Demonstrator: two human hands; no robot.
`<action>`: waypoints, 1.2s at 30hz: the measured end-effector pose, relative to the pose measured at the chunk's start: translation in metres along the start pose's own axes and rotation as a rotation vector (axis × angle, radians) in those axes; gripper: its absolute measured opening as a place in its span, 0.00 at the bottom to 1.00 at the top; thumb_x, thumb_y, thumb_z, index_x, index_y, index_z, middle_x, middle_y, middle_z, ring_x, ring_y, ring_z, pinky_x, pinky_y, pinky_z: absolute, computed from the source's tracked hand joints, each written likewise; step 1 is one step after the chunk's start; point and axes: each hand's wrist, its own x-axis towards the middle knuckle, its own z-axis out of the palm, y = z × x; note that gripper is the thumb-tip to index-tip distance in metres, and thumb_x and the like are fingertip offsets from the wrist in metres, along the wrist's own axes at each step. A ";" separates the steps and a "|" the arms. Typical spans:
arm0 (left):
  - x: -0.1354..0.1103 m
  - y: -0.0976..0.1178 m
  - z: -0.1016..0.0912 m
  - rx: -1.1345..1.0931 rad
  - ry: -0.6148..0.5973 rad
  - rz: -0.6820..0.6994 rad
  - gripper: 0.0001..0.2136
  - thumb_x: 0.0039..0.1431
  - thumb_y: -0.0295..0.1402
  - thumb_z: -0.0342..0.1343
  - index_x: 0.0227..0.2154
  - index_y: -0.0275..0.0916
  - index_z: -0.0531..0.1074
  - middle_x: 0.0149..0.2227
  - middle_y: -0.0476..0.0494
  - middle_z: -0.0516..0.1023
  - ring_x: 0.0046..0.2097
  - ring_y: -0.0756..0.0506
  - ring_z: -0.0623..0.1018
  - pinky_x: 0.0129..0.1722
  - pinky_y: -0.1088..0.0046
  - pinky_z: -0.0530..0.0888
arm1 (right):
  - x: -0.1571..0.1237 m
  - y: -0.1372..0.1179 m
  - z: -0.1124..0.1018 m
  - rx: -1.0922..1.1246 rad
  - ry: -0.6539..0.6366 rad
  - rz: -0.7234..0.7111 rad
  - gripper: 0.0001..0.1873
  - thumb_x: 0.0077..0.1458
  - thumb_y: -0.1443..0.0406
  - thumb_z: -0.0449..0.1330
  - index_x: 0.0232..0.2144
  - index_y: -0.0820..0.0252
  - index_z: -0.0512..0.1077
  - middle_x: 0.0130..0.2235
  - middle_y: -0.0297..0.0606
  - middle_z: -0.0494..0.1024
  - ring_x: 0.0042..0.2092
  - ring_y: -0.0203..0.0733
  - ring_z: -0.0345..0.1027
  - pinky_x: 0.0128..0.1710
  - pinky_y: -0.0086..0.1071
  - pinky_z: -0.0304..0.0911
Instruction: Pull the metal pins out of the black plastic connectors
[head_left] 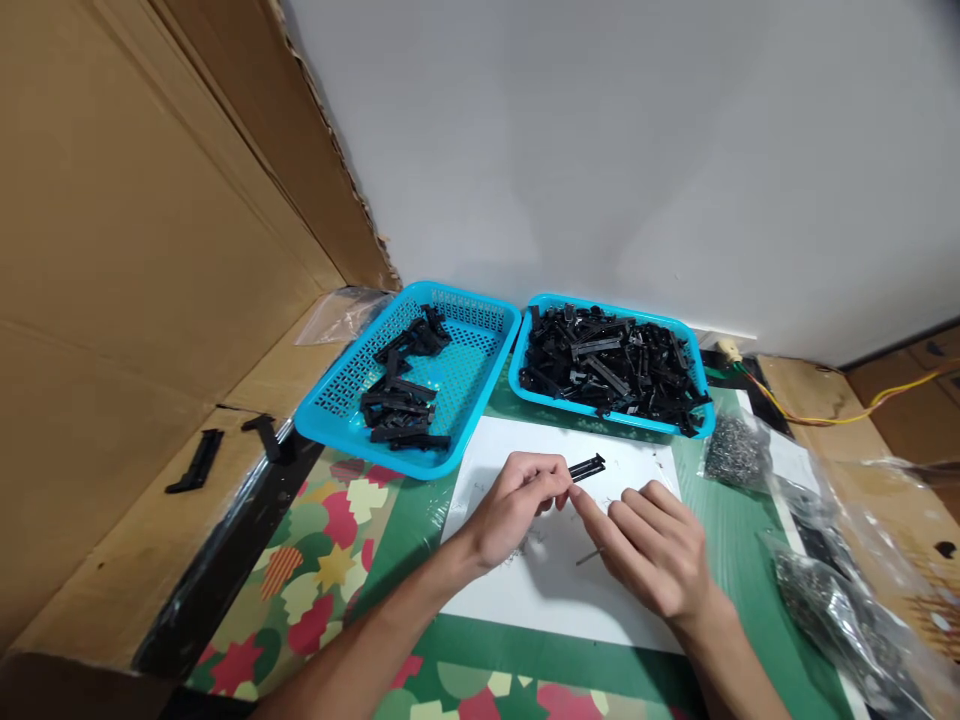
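Note:
My left hand [525,505] is closed around a narrow black plastic part [589,467], whose slotted end sticks out to the right past the fingers. My right hand [651,545] meets it at the thumb, index finger reaching to the near side of the part. Its other fingers are curled, and a thin metal rod [589,557] pokes out beneath them; the rest of the rod is hidden. Whatever lies between the touching fingertips is too small to make out. Under both hands is a white sheet [487,600] with tiny scattered bits [529,545] on it.
A blue basket [465,400] at back left holds several black parts; a second blue basket [517,375] beside it is heaped with them. Clear bags of small metal pieces [739,450] lie right. Two black parts [199,462] rest on cardboard left. Yellow-red wires [825,420] cross back right.

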 end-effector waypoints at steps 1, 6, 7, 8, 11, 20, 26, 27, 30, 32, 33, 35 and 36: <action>-0.001 0.001 0.000 0.003 -0.008 0.000 0.14 0.64 0.36 0.52 0.23 0.37 0.67 0.24 0.52 0.61 0.30 0.49 0.60 0.31 0.71 0.57 | 0.000 -0.002 0.000 0.005 0.018 0.016 0.14 0.67 0.78 0.57 0.52 0.77 0.76 0.22 0.32 0.65 0.27 0.40 0.51 0.29 0.40 0.40; -0.005 0.003 0.001 0.147 0.020 0.111 0.20 0.76 0.43 0.43 0.33 0.36 0.73 0.31 0.49 0.65 0.35 0.47 0.63 0.37 0.70 0.61 | 0.009 -0.010 0.002 0.219 0.203 0.336 0.11 0.60 0.78 0.66 0.45 0.67 0.79 0.22 0.26 0.64 0.24 0.34 0.49 0.27 0.36 0.46; -0.006 0.002 0.001 0.165 0.029 0.132 0.19 0.77 0.44 0.44 0.38 0.37 0.74 0.32 0.49 0.66 0.36 0.47 0.64 0.38 0.70 0.62 | 0.012 -0.011 0.001 0.272 0.224 0.412 0.11 0.60 0.78 0.66 0.44 0.65 0.79 0.22 0.26 0.63 0.24 0.33 0.50 0.27 0.35 0.47; -0.006 0.001 0.001 0.162 0.035 0.145 0.16 0.77 0.44 0.46 0.44 0.39 0.72 0.34 0.49 0.67 0.37 0.47 0.65 0.38 0.71 0.62 | 0.014 -0.012 0.001 0.312 0.235 0.472 0.10 0.60 0.78 0.66 0.43 0.64 0.79 0.22 0.25 0.63 0.24 0.32 0.50 0.27 0.33 0.49; -0.007 -0.003 0.001 0.075 0.019 0.163 0.14 0.75 0.44 0.51 0.56 0.43 0.63 0.38 0.50 0.71 0.38 0.48 0.68 0.41 0.72 0.65 | 0.016 -0.011 -0.001 0.341 0.249 0.521 0.10 0.60 0.77 0.66 0.42 0.62 0.80 0.22 0.24 0.62 0.23 0.32 0.50 0.27 0.32 0.50; -0.003 -0.008 -0.003 0.081 0.004 0.155 0.28 0.68 0.41 0.64 0.64 0.43 0.60 0.44 0.44 0.78 0.42 0.46 0.75 0.45 0.71 0.71 | 0.007 -0.004 -0.002 0.151 0.152 0.262 0.16 0.63 0.78 0.62 0.51 0.65 0.76 0.23 0.28 0.63 0.25 0.37 0.51 0.28 0.38 0.43; -0.003 -0.007 -0.005 0.130 -0.052 0.166 0.21 0.70 0.41 0.61 0.61 0.40 0.69 0.47 0.41 0.78 0.47 0.45 0.76 0.49 0.71 0.74 | 0.005 -0.004 -0.005 0.401 0.157 0.394 0.16 0.62 0.78 0.63 0.50 0.63 0.78 0.25 0.28 0.62 0.27 0.36 0.50 0.30 0.36 0.47; -0.004 -0.007 -0.005 0.130 -0.065 0.171 0.21 0.70 0.40 0.61 0.62 0.41 0.69 0.47 0.41 0.78 0.47 0.45 0.76 0.49 0.72 0.74 | 0.005 -0.004 -0.005 0.420 0.155 0.404 0.17 0.62 0.79 0.64 0.50 0.62 0.78 0.25 0.28 0.62 0.27 0.36 0.50 0.30 0.36 0.47; -0.004 -0.007 -0.005 0.144 -0.080 0.173 0.22 0.71 0.40 0.60 0.64 0.42 0.68 0.48 0.42 0.78 0.45 0.46 0.76 0.49 0.72 0.74 | 0.004 -0.003 -0.005 0.431 0.149 0.382 0.18 0.62 0.79 0.63 0.52 0.63 0.77 0.25 0.28 0.63 0.27 0.36 0.51 0.30 0.36 0.47; -0.004 -0.007 -0.005 0.157 -0.082 0.173 0.22 0.71 0.40 0.60 0.65 0.42 0.68 0.48 0.42 0.78 0.45 0.46 0.75 0.49 0.72 0.73 | 0.005 -0.001 -0.005 0.410 0.136 0.349 0.18 0.63 0.78 0.62 0.53 0.63 0.76 0.25 0.28 0.64 0.27 0.36 0.52 0.30 0.36 0.47; -0.004 -0.007 -0.005 0.162 -0.083 0.172 0.23 0.71 0.40 0.59 0.65 0.42 0.68 0.48 0.42 0.78 0.45 0.46 0.76 0.48 0.73 0.74 | 0.005 -0.001 -0.005 0.395 0.127 0.334 0.18 0.64 0.78 0.61 0.53 0.63 0.76 0.25 0.28 0.64 0.27 0.36 0.53 0.30 0.36 0.47; -0.004 -0.007 -0.006 0.169 -0.081 0.163 0.23 0.71 0.41 0.60 0.65 0.42 0.69 0.47 0.42 0.79 0.46 0.45 0.76 0.48 0.72 0.74 | 0.006 0.001 -0.006 0.372 0.106 0.311 0.18 0.64 0.78 0.60 0.54 0.62 0.75 0.24 0.28 0.65 0.26 0.36 0.54 0.30 0.36 0.47; -0.004 -0.007 -0.006 0.174 -0.075 0.156 0.23 0.70 0.41 0.60 0.65 0.42 0.69 0.47 0.42 0.79 0.47 0.44 0.76 0.48 0.72 0.74 | 0.007 0.002 -0.007 0.367 0.096 0.301 0.18 0.65 0.77 0.60 0.54 0.62 0.75 0.24 0.28 0.65 0.26 0.36 0.55 0.30 0.36 0.47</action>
